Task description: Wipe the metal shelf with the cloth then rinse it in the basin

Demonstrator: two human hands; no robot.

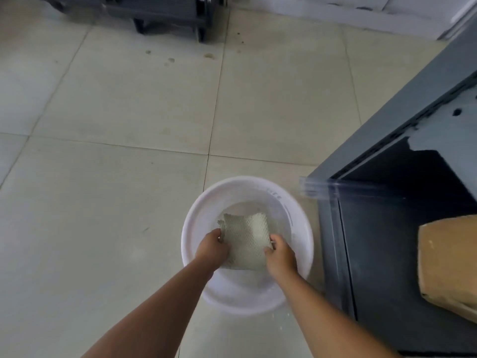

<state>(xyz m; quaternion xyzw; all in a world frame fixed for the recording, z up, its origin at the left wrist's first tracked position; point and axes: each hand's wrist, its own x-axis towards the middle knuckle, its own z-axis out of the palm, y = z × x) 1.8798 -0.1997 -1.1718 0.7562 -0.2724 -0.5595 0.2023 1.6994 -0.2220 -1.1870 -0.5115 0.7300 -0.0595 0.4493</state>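
A round white basin point(198, 223) stands on the tiled floor below me. Over its inside I hold a pale grey-green textured cloth point(245, 236), spread flat between both hands. My left hand point(211, 248) grips the cloth's left edge and my right hand point(280, 254) grips its right edge. The dark grey metal shelf point(402, 125) stands just right of the basin, its top and an open lower bay in view. Whether the basin holds water I cannot tell.
A brown cardboard box point(449, 262) sits inside the shelf's lower bay at the right. Another dark metal frame point(167, 14) stands on the floor at the far top. Pale floor tiles point(103, 177) stretch out to the left of the basin.
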